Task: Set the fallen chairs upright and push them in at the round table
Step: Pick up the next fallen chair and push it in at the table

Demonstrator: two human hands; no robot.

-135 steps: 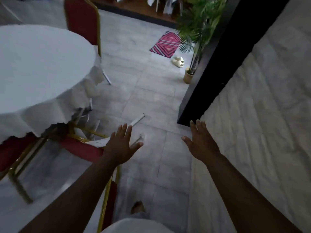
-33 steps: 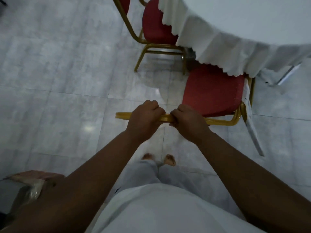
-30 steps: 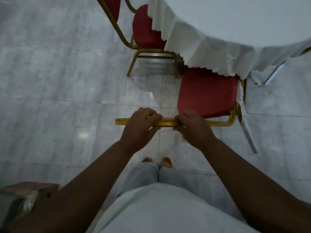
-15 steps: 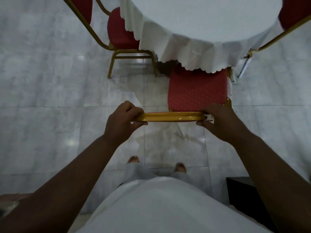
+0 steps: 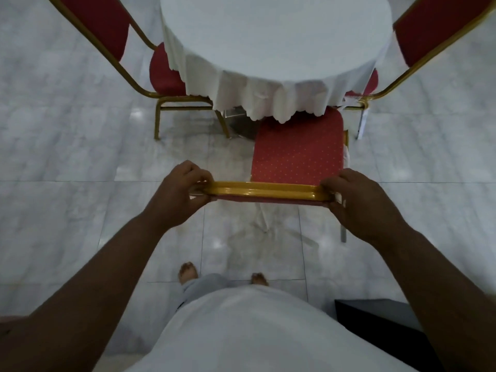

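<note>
A red-seated chair with a gold frame (image 5: 298,151) stands upright in front of me, facing the round table (image 5: 273,41) with its white cloth. The front of its seat lies under the cloth's hem. My left hand (image 5: 178,194) grips the left end of the chair's gold top rail (image 5: 264,189). My right hand (image 5: 361,201) grips the rail's right end. Two more red chairs stand upright at the table, one on the left (image 5: 161,73) and one on the right (image 5: 429,30).
Pale marble floor tiles (image 5: 67,210) surround the table. A black block (image 5: 375,326) sits on the floor near my right foot. My bare feet (image 5: 188,272) stand just behind the chair. The table's metal base (image 5: 239,124) shows under the cloth.
My hands have slid apart from the middle of the top rail to its two ends. The chair has turned square to the table and its seat now reaches under the cloth.
</note>
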